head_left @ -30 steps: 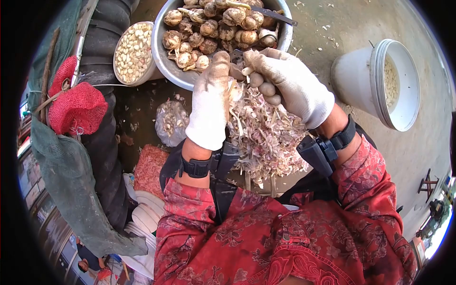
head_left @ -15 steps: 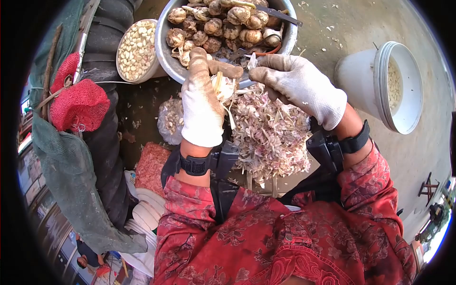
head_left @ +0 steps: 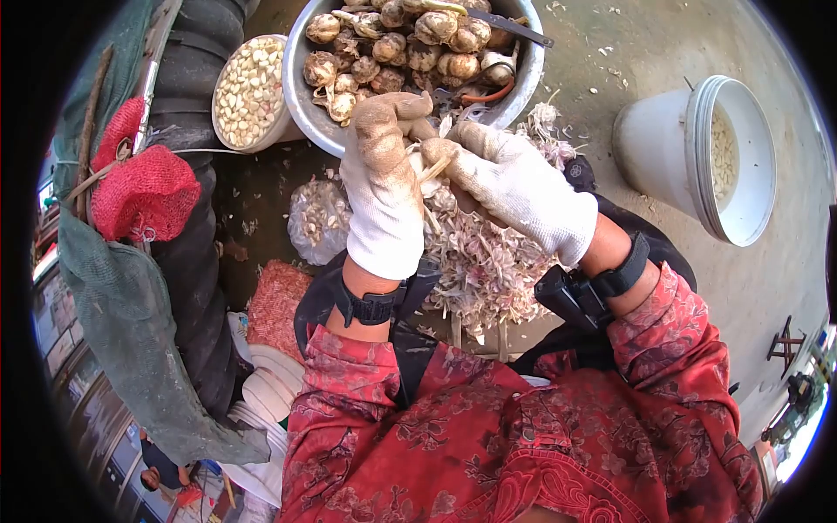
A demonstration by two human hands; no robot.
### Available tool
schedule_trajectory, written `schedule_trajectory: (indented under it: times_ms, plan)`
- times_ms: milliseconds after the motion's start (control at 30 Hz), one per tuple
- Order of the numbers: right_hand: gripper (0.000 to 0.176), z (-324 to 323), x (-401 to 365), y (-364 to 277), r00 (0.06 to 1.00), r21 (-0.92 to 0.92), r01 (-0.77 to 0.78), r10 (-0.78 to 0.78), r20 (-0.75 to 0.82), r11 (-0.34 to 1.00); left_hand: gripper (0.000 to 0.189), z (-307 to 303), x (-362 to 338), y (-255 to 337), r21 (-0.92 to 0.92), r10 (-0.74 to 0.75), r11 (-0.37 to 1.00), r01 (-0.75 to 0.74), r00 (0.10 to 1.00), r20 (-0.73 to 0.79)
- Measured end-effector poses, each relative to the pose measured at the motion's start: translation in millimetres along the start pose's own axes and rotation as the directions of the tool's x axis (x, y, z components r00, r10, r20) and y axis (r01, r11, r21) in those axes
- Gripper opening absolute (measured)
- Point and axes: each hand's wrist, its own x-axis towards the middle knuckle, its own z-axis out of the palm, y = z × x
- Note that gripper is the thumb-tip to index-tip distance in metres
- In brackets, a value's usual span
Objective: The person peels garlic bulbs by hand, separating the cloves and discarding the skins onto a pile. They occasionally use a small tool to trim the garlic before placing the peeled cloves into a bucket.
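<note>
My left hand (head_left: 384, 187), in a white glove with soiled fingers, is curled round a partly peeled garlic bulb (head_left: 425, 166) that its fingers mostly hide. My right hand (head_left: 514, 179), gloved the same way, pinches the stalk side of that bulb, its fingertips against the left hand's. Just beyond them is a metal basin (head_left: 299, 78) of dirty garlic bulbs (head_left: 436, 28), with a knife (head_left: 510, 26) across them. A heap of pinkish garlic skins (head_left: 488, 261) lies below the hands.
A bucket of peeled cloves (head_left: 250, 91) stands left of the basin. At the right a white bucket (head_left: 658, 148) leans with cloves inside. A plastic bag (head_left: 318, 222), red mesh sack (head_left: 148, 192) and green netting (head_left: 122, 296) are at the left. A person (head_left: 161, 466) is at the lower left.
My right hand has moved left and slightly down, from beside the basin's edge to the bulb, closing the gap between the hands. The left hand has turned slightly and still holds the bulb.
</note>
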Motion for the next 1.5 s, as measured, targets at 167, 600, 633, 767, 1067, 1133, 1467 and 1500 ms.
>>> schedule_trajectory:
  times_ms: [167,600,633,767,1067,1133,1467,1500]
  plan:
    - [0.031,5,1,5,1.000,-0.042,-0.021,0.020,-0.013,0.999,0.053,4,4,-4,-0.172,-0.051,0.985,0.030,0.992,-0.116]
    - [0.041,7,1,10,1.000,-0.045,0.022,-0.023,-0.009,0.999,0.048,-9,1,-1,0.134,0.129,0.983,-0.128,0.992,0.000]
    - [0.045,8,2,12,0.999,-0.143,0.048,-0.051,-0.017,0.989,0.044,-12,3,-6,0.148,0.166,0.974,-0.172,0.985,0.055]
    - [0.051,14,2,10,0.995,-0.104,0.091,-0.096,-0.038,0.990,0.048,-4,3,-7,0.037,0.221,0.974,-0.222,0.975,0.022]
    - [0.043,27,4,21,0.981,-0.228,0.134,-0.161,-0.108,0.964,0.063,0,5,-2,-0.356,-0.288,0.909,0.217,0.944,-0.160]
    - [0.041,26,-1,4,1.000,0.053,-0.015,0.016,-0.018,0.999,0.062,-2,5,5,-0.324,-0.262,0.923,0.207,0.956,-0.135]
    - [0.035,8,2,-8,0.972,0.163,-0.206,0.183,0.146,0.965,0.055,-12,5,3,-0.208,-0.078,0.976,0.066,0.996,-0.049]
    - [0.035,8,2,-8,0.972,0.164,-0.207,0.184,0.145,0.965,0.053,-12,5,4,-0.170,-0.060,0.984,0.053,0.998,-0.033]
